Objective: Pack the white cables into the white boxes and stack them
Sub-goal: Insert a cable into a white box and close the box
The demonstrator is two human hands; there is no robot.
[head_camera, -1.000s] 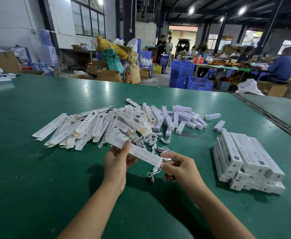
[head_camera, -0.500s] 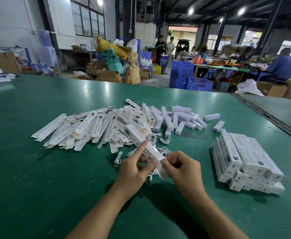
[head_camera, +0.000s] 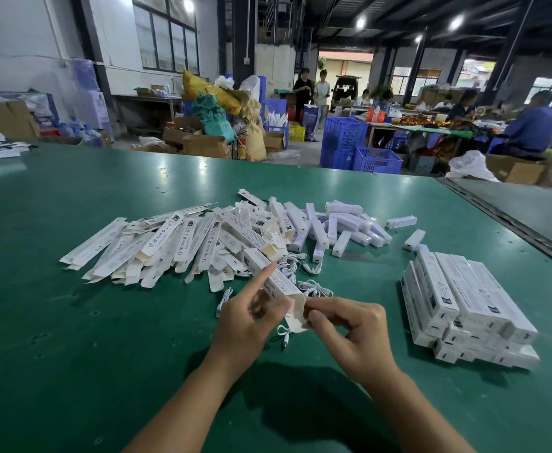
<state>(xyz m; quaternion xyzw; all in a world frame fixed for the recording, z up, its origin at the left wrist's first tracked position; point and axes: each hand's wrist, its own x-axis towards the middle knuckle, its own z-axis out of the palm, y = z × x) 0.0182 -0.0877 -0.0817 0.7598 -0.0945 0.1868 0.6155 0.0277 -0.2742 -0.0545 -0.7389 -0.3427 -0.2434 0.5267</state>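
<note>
Both hands on one white box (head_camera: 274,279). left hand (head_camera: 245,318) grips it near lower end, index finger stretched along top face. right hand (head_camera: 349,335) pinches open end flap. Box tilted, held just above green table (head_camera: 72,354), far end over pile of flat boxes (head_camera: 157,243). Loose white cables (head_camera: 304,273) on table between pile and hands; single cable (head_camera: 284,335) lies under box end. Small white blocks (head_camera: 343,223) heaped behind. Stack of packed boxes (head_camera: 464,308) right of hands, apart.
</note>
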